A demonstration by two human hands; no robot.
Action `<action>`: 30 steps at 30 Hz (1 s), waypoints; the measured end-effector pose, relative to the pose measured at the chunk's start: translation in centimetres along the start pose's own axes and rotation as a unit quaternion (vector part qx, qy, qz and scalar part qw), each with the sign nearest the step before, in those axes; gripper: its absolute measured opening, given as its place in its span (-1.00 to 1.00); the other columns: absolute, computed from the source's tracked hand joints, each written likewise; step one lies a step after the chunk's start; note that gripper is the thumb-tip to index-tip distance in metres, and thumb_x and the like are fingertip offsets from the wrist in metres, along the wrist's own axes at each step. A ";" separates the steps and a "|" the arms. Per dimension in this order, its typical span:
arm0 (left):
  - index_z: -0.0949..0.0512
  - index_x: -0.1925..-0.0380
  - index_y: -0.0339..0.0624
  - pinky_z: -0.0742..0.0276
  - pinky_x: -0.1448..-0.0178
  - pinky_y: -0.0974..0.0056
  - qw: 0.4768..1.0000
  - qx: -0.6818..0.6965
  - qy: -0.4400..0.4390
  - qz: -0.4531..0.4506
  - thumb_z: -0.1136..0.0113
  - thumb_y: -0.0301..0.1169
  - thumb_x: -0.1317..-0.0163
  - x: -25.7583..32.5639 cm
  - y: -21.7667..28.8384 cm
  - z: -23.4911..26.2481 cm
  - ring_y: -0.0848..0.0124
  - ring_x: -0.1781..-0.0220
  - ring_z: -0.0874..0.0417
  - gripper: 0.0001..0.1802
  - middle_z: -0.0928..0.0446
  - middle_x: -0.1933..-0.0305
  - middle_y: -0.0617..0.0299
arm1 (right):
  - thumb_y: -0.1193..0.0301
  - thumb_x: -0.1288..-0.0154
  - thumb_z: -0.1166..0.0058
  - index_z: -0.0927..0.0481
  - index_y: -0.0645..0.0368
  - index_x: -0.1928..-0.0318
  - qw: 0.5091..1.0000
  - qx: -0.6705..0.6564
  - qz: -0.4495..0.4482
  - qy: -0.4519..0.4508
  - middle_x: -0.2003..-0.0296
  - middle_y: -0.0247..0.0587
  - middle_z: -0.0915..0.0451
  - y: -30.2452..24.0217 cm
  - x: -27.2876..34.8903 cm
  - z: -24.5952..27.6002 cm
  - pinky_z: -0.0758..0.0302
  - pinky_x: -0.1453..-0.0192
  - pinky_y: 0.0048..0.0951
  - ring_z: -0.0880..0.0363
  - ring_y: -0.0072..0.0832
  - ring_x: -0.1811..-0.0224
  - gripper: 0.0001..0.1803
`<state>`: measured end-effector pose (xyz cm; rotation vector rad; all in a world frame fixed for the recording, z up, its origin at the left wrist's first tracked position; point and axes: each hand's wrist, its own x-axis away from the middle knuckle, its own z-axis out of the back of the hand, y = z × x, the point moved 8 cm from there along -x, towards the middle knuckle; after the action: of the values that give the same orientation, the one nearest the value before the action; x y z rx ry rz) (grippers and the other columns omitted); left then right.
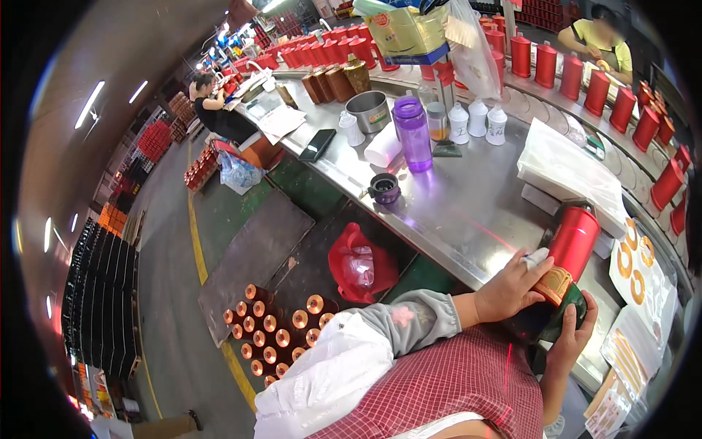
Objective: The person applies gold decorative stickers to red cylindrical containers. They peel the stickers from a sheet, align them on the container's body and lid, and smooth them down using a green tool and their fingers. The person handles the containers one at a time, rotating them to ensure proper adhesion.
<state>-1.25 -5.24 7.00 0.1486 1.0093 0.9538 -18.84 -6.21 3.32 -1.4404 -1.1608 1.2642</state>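
Observation:
A shiny red bottle [575,238] lies tilted at the table's near right edge, its far end against a dark holder. Around its nearer part runs a gold label [553,284]. My left hand [512,287] grips the bottle from the left, fingers pressed along that label; one finger has a white wrap. Below it, my right hand [572,338] closes round the bottle's near end, next to a dark green piece [569,313]. That end is partly hidden by my fingers, so I cannot tell its full shape.
On the steel table [461,212] stand a purple bottle [414,135], a metal pot [368,111] and several white bottles. White sheets [574,164] and gold rings [638,287] lie right. Red bottles ride a conveyor behind. A red bag [360,267] and copper-topped bottles [269,335] stand left below.

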 end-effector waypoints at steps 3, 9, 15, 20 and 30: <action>-0.28 -0.30 -0.18 -0.18 -0.43 -0.07 0.987 -0.103 -0.047 -0.111 -0.26 -0.28 -0.08 -0.8 2.1 -1.3 -0.05 -0.28 -0.43 -0.26 -0.40 -0.21 -0.18 | 0.46 -0.39 -0.04 -0.37 0.22 -0.15 1.000 0.008 0.001 -0.003 0.07 -0.28 -0.45 0.2 0.1 0.2 -0.40 -0.06 -0.57 -0.42 -0.59 0.08 -0.64; -0.22 -0.34 -0.17 -0.17 -0.44 -0.02 0.999 0.042 -0.009 0.012 -0.29 -0.31 -0.08 -0.1 -0.5 -1.0 -0.10 -0.28 -0.41 -0.20 -0.33 -0.27 -0.26 | 0.43 -0.36 -0.06 -0.39 0.25 -0.13 0.999 0.017 -0.029 0.019 0.05 -0.25 -0.45 0.6 -0.2 0.5 -0.38 -0.07 -0.54 -0.41 -0.55 0.04 -0.63; -0.23 -0.33 -0.31 -0.08 -0.46 -0.12 0.987 -0.094 -0.119 -0.054 -0.30 -0.23 -0.08 0.2 0.1 -3.7 -0.23 -0.34 -0.28 -0.17 -0.29 -0.30 -0.25 | 0.43 -0.25 -0.10 -0.43 0.29 -0.05 0.998 0.052 -0.010 0.022 0.16 -0.22 -0.51 -0.8 0.1 0.3 -0.42 -0.04 -0.47 -0.46 -0.50 0.10 -0.62; -0.20 -0.33 -0.39 -0.32 -0.35 0.10 0.995 0.097 0.004 -0.010 -0.13 -0.09 -0.31 -0.9 -0.1 -0.7 -0.01 -0.35 -0.38 -0.24 -0.35 -0.30 -0.19 | 0.46 -0.27 -0.12 -0.44 0.23 -0.06 0.997 0.069 0.016 0.022 0.20 -0.27 -0.55 -1.0 -0.1 0.4 -0.45 0.02 -0.53 -0.48 -0.59 0.15 -0.65; -0.21 -0.33 -0.35 -0.31 -0.34 0.01 0.997 0.035 -0.050 0.043 -0.31 -0.16 -0.13 -0.3 -1.0 -1.4 -0.13 -0.31 -0.37 -0.15 -0.30 -0.32 -0.24 | 0.45 -0.28 -0.14 -0.43 0.23 -0.07 1.000 0.020 -0.002 0.012 0.20 -0.25 -0.57 -0.6 0.0 0.3 -0.48 0.05 -0.52 -0.51 -0.59 0.17 -0.64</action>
<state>-1.71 -6.48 5.87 0.2969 0.9502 0.9792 -19.22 -6.12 3.92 -1.4183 -1.1163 1.2577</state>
